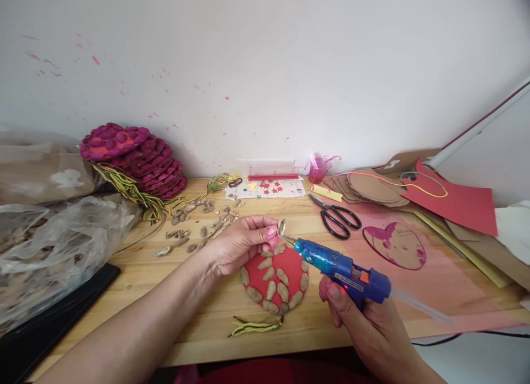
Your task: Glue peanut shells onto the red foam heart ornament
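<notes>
My left hand point(242, 243) pinches a small nut shell point(282, 227) between thumb and fingertips, held just above a red disc point(290, 267) on the wooden table point(199, 323). Several shells are stuck on the disc around its rim and middle. My right hand point(368, 323) grips a blue hot glue gun point(345, 271); its metal nozzle touches the shell in my left hand. A clear glue stick pokes out of the gun's back toward the right.
Loose shells point(194, 224) lie left of the disc, with yellow-green cords point(254, 328) in front. Black scissors point(337, 217), cardboard discs point(370, 186), a painted heart point(395, 245), red paper point(459, 202), a pink cup and star stickers sit behind. A stack of magenta shell discs point(141, 158) and plastic bags point(49, 240) stand left.
</notes>
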The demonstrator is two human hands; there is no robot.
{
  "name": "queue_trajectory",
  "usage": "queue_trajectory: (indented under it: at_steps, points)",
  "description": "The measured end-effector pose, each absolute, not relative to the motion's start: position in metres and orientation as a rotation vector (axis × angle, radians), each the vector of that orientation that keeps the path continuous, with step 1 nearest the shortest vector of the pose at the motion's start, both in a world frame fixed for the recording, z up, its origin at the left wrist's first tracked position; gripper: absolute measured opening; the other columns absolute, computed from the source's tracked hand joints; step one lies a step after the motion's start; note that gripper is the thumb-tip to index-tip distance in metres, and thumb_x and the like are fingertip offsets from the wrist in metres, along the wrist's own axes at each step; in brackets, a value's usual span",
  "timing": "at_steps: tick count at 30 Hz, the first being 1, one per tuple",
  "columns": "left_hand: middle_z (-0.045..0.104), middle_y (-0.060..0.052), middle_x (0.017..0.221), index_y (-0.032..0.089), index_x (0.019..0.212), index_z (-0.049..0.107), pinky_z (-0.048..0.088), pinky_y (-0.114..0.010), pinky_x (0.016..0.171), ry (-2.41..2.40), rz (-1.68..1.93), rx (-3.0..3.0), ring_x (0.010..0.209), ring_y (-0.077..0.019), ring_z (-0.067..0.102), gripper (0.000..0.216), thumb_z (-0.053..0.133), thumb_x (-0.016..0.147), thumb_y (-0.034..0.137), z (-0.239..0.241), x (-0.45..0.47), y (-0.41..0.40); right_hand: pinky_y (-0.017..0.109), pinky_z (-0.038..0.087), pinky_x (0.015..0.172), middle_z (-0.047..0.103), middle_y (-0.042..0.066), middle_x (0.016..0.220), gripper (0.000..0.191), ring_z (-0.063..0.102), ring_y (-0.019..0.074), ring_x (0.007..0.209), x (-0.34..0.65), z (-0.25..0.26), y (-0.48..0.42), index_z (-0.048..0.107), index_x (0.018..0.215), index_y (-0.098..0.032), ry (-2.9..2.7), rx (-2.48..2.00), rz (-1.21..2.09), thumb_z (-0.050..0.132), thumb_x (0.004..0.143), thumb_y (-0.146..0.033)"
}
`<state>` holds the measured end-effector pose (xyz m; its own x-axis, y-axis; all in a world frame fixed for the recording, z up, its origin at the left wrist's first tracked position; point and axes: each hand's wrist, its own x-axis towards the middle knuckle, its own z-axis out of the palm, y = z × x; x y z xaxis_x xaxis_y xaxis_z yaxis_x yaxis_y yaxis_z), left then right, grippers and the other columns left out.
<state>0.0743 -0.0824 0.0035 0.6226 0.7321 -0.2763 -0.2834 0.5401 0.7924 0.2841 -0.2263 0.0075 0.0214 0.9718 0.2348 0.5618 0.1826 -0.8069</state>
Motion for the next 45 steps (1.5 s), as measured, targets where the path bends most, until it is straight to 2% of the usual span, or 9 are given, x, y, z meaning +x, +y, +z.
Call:
queue_trajectory:
  at_steps: [7, 25, 30, 33, 36, 38, 41, 45]
  points:
    - [0.064, -0.002, 0.071, 0.012, 0.082, 0.072, 0.043, -0.019, 0.060, 0.641, 0.651, 0.778, 0.063, -0.0076, 0.056, 0.031, 0.092, 0.064, 0.027, 0.002, 0.074, -0.083, 0.031, 0.041, 0.054, 0.050, -0.002, 0.060, 0.036, 0.051, 0.0179, 0.059, 0.284, 0.008, -0.226, 0.049, 0.066, -0.026, -1.625, -1.488, 0.681, 0.048, 0.098, -0.041]
    - [0.065, -0.003, 0.071, 0.011, 0.081, 0.071, 0.044, -0.018, 0.060, 0.645, 0.661, 0.793, 0.062, -0.0073, 0.056, 0.032, 0.092, 0.063, 0.028, 0.002, 0.075, -0.082, 0.032, 0.043, 0.055, 0.052, -0.002, 0.061, 0.028, 0.054, 0.0185, 0.059, 0.286, 0.005, -0.223, 0.055, 0.074, -0.026, -1.653, -1.488, 0.628, 0.050, 0.098, -0.039]
    - [0.065, -0.001, 0.070, 0.013, 0.083, 0.072, 0.048, -0.020, 0.060, 0.694, 0.669, 0.850, 0.060, -0.0078, 0.057, 0.035, 0.092, 0.062, 0.032, 0.006, 0.072, -0.080, 0.032, 0.042, 0.057, 0.054, -0.002, 0.061, 0.028, 0.052, 0.0174, 0.059, 0.290, 0.005, -0.219, 0.058, 0.074, -0.025, -1.528, -1.480, 0.797, 0.056, 0.095, -0.044]
    - [0.067, -0.002, 0.074, 0.014, 0.085, 0.072, 0.051, -0.024, 0.063, 0.739, 0.685, 0.994, 0.061, -0.0098, 0.059, 0.035, 0.091, 0.063, 0.034, 0.010, 0.070, -0.080, 0.029, 0.038, 0.050, 0.054, -0.003, 0.056, 0.034, 0.049, 0.0149, 0.052, 0.294, 0.004, -0.212, 0.060, 0.074, -0.024, -1.233, -1.456, 0.989, 0.059, 0.092, -0.053]
    - [0.068, -0.003, 0.076, 0.015, 0.087, 0.074, 0.050, -0.025, 0.065, 0.757, 0.660, 1.298, 0.065, -0.0119, 0.060, 0.026, 0.083, 0.074, 0.034, 0.012, 0.067, -0.081, 0.027, 0.038, 0.044, 0.066, 0.001, 0.074, 0.037, 0.051, 0.0127, 0.049, 0.295, 0.002, -0.201, 0.062, 0.086, -0.024, -1.090, -1.414, 1.111, 0.051, 0.093, -0.059]
    - [0.070, -0.005, 0.083, 0.016, 0.089, 0.075, 0.049, -0.026, 0.070, 0.784, 0.667, 1.540, 0.074, -0.0147, 0.062, 0.018, 0.078, 0.080, 0.032, 0.011, 0.067, -0.082, 0.027, 0.042, 0.044, 0.068, 0.003, 0.080, 0.039, 0.058, 0.0149, 0.054, 0.295, 0.000, -0.193, 0.061, 0.087, -0.024, -1.006, -1.392, 1.173, 0.047, 0.094, -0.060]
    - [0.069, -0.006, 0.094, 0.019, 0.087, 0.075, 0.048, -0.027, 0.077, 0.799, 0.682, 1.885, 0.084, -0.0170, 0.064, 0.007, 0.071, 0.085, 0.024, 0.011, 0.067, -0.084, 0.029, 0.049, 0.051, 0.067, 0.003, 0.075, 0.038, 0.067, 0.0204, 0.068, 0.293, -0.002, -0.184, 0.063, 0.084, -0.025, -0.906, -1.321, 1.236, 0.048, 0.095, -0.058]
    - [0.065, -0.006, 0.096, 0.022, 0.087, 0.076, 0.046, -0.027, 0.078, 0.785, 0.633, 2.195, 0.082, -0.0165, 0.061, 0.013, 0.064, 0.088, 0.017, 0.014, 0.068, -0.088, 0.032, 0.056, 0.065, 0.072, 0.004, 0.081, 0.032, 0.072, 0.0225, 0.080, 0.290, -0.007, -0.181, 0.065, 0.088, -0.026, -0.881, -1.284, 1.278, 0.053, 0.095, -0.055]
